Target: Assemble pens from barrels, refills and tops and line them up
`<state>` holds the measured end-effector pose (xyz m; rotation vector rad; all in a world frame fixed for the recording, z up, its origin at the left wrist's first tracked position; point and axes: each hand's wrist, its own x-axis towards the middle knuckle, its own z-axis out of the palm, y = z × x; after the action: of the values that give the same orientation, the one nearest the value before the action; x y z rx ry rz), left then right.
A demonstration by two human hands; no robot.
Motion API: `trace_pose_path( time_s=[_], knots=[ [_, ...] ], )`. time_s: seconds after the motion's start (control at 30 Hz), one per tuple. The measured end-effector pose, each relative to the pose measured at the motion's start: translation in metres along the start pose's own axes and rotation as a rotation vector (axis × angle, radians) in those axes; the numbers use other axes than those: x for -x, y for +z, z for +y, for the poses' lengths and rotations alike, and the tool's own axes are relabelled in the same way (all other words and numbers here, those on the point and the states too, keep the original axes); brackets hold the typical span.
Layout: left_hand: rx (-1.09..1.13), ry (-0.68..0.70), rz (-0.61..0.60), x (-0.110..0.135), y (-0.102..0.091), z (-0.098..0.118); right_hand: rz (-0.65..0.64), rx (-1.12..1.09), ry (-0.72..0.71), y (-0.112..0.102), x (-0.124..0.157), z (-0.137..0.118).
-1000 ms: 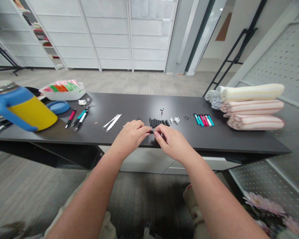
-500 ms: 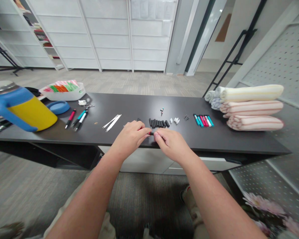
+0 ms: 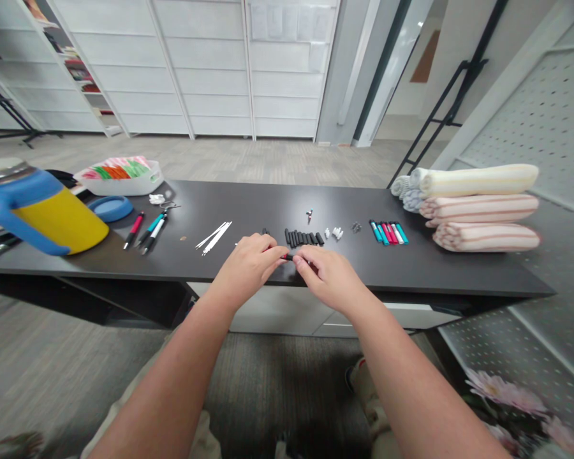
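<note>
Over the desk's front edge, my left hand and my right hand meet at a small red and black pen. My left fingers close round its red end, and my right thumb and fingers pinch the black end. Most of the pen is hidden by the hands. Just beyond them lies a row of black pen grips. White plastic bits and small springs sit to the right of the grips. Thin white refills lie left of my left hand.
Coloured pen barrels lie side by side on the dark desk, near stacked rolled towels. On the left are several pens, a blue lid, a white tray and a large yellow and blue mug.
Both hands keep their hold on the pen with hardly any visible movement. The whole view has shifted very slightly.
</note>
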<state>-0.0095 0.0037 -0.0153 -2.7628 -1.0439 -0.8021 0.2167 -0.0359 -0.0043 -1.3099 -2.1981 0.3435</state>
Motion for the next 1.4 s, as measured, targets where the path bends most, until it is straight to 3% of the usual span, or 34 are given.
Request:
trace_pose_path(
  time_s=[0.1, 0.17, 0.23, 0.37, 0.43, 0.53, 0.7, 1.4],
  knots=[
    [0.061, -0.005, -0.005, 0.000, -0.002, 0.002, 0.007, -0.049, 0.009, -0.002, 0.000, 0.000],
    [0.199, -0.056, 0.053, -0.001, -0.005, 0.005, 0.018, -0.130, 0.072, -0.004, 0.001, 0.000],
    [0.459, -0.181, 0.224, -0.004, -0.010, 0.009, 0.039, -0.213, 0.142, -0.005, 0.001, 0.001],
    [1.280, -0.470, 0.652, -0.012, -0.027, 0.012, 0.052, -0.249, 0.175, -0.005, 0.000, 0.002],
    [1.584, -0.607, 0.741, -0.013, -0.036, 0.008, 0.037, -0.231, 0.169, -0.004, 0.000, 0.002],
    [1.803, -0.744, 0.811, -0.007, -0.043, -0.002, 0.027, -0.216, 0.165, -0.003, 0.001, 0.002],
    [1.903, -0.777, 0.866, 0.002, -0.041, -0.012, 0.020, -0.198, 0.163, -0.001, 0.001, 0.004],
    [1.936, -0.748, 0.847, 0.002, -0.042, -0.010, 0.003, -0.124, 0.137, 0.001, 0.001, 0.004]
  ],
)
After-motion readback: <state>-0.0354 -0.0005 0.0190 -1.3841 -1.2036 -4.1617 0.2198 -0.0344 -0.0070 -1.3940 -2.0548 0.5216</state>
